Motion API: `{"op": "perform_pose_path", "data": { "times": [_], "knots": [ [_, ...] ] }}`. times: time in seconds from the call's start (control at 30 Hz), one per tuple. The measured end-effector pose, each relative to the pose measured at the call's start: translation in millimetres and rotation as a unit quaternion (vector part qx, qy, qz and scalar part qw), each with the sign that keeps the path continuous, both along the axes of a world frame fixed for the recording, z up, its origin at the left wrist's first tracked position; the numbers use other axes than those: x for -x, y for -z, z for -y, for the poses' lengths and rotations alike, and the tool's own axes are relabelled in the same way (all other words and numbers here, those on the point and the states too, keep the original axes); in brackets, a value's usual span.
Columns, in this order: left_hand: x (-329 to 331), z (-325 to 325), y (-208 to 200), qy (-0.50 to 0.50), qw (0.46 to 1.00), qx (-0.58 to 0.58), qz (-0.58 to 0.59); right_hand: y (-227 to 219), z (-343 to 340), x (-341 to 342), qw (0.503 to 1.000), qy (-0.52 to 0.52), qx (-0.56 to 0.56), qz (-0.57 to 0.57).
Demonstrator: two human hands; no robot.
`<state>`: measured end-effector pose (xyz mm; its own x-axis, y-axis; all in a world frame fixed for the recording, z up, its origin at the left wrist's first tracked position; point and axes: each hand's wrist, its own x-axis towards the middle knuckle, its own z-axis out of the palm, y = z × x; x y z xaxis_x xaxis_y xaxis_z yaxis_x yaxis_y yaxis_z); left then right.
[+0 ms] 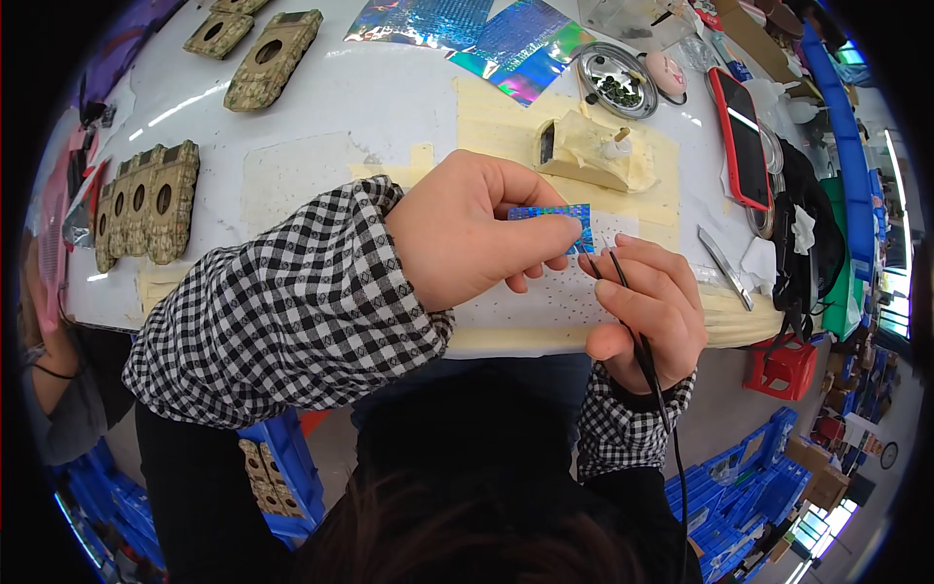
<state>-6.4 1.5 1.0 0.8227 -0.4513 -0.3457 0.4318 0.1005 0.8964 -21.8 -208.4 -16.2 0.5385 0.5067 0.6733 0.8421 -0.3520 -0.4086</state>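
Between the thumb and fingers of my left hand [477,229] is a small shiny blue holographic sheet piece [550,211], held over the near table edge. My right hand [652,302] grips black tweezers [642,355], their two thin tips close to the right end of that piece. Whether the tips hold anything is too small to tell. Below both hands lies a pale sheet [530,309] scattered with tiny dark specks. Just beyond them sits a block wrapped in masking tape [595,156], a short peg standing up from it.
Camouflage model hulls [148,204] stand at the left, another [274,60] farther back. Holographic sheets [516,49] lie at the far side. A round dish [618,83] holds small dark green parts. Rightward are a red-cased phone [741,136] and a metal blade tool [725,268].
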Motion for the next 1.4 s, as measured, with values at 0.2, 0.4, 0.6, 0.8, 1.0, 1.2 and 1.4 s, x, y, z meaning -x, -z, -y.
{"op": "perform_pose_path", "data": {
  "times": [0.2, 0.4, 0.6, 0.8, 1.0, 1.2, 1.4],
  "knots": [
    [1.5, 0.1, -1.0, 0.002, 1.0, -0.008, 0.01, 7.2, 0.0, 2.5, 0.998, 0.01, -0.054, -0.033],
    [0.4, 0.3, 0.0, 0.001, 1.0, -0.006, 0.007, 5.3, 0.6, 7.7, 0.988, 0.027, -0.115, -0.103],
    [-0.7, -2.8, 1.0, -0.012, 1.0, 0.006, 0.0, 3.7, -9.1, 27.1, 0.947, 0.074, -0.21, -0.233],
    [-2.1, -1.6, 0.7, -0.008, 1.0, 0.003, -0.008, -14.6, -0.5, 14.7, 0.996, 0.082, 0.024, 0.006],
    [-2.4, -3.2, 1.0, -0.006, 1.0, -0.013, -0.011, -11.6, -10.6, 16.4, 0.996, 0.083, -0.011, -0.021],
    [-1.8, -2.9, 1.2, -0.012, 1.0, -0.007, -0.013, -7.9, -5.6, 13.3, 0.996, 0.059, 0.046, 0.038],
    [-1.5, -3.1, 2.3, -0.014, 1.0, -0.003, -0.008, -4.9, -8.3, 11.3, 0.995, 0.062, 0.057, 0.048]
  ]
}}
